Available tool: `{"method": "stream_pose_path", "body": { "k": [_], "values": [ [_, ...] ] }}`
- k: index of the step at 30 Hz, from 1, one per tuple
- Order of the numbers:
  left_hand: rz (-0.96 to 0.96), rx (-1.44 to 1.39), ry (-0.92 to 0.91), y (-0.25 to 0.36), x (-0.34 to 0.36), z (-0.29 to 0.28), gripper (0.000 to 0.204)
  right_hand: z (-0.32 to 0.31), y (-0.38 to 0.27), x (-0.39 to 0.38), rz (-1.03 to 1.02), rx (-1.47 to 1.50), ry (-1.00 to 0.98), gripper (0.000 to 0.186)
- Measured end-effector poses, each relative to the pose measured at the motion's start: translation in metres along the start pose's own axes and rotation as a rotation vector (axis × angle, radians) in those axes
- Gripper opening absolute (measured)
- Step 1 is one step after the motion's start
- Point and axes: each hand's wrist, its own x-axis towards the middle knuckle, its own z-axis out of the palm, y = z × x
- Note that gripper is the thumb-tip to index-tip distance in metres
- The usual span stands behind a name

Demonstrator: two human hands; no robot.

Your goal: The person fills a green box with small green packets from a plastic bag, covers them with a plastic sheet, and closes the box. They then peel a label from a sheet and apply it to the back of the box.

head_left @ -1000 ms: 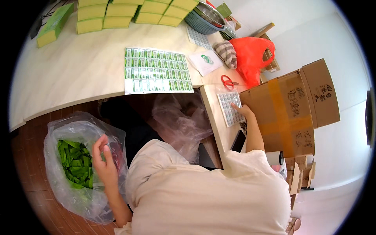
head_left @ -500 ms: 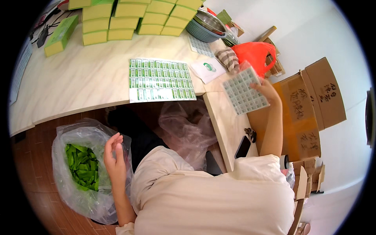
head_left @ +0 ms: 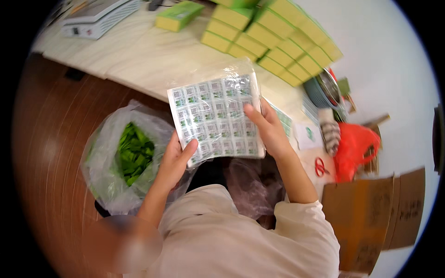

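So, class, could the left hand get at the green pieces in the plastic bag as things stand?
Probably, once free: the left hand holds the wrapped sheets, but the plastic bag beside it gapes open, leaving the green pieces uncovered.

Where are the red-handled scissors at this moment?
In the head view, the red-handled scissors lie right of centre on the pale tabletop, just left of the red plastic bag and near the brown cardboard box.

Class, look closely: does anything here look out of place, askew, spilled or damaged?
Slightly: one box lies apart from the neat box stack, and wrinkled clear plastic juts loosely past the upper edge of the label sheet held by the left hand and right hand. Nothing looks plainly spilled or damaged.
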Motion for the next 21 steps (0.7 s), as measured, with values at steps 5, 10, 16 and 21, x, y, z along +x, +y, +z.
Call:
{"method": "stream_pose_path", "body": {
  "k": [5, 10, 16, 21],
  "values": [
    [0.062, 0.025, 0.099, 0.033, 0.003, -0.039, 0.046, 0.016, 0.023, 0.013, 0.117, 0.493, -0.212, 0.062],
    [0.085, 0.198, 0.025, 0.07, 0.021, -0.04, 0.045, 0.033, 0.055, 0.009, 0.224, 0.551, -0.211, 0.059],
    [0.03, 0.285, -0.077, 0.083, 0.052, -0.03, 0.046, 0.031, 0.088, 0.003, 0.453, 1.01, -0.232, 0.076],
    [-0.028, 0.208, -0.134, 0.078, 0.089, -0.033, 0.053, 0.03, 0.127, 0.004, 0.397, 1.148, -0.214, 0.061]
  ]
}}
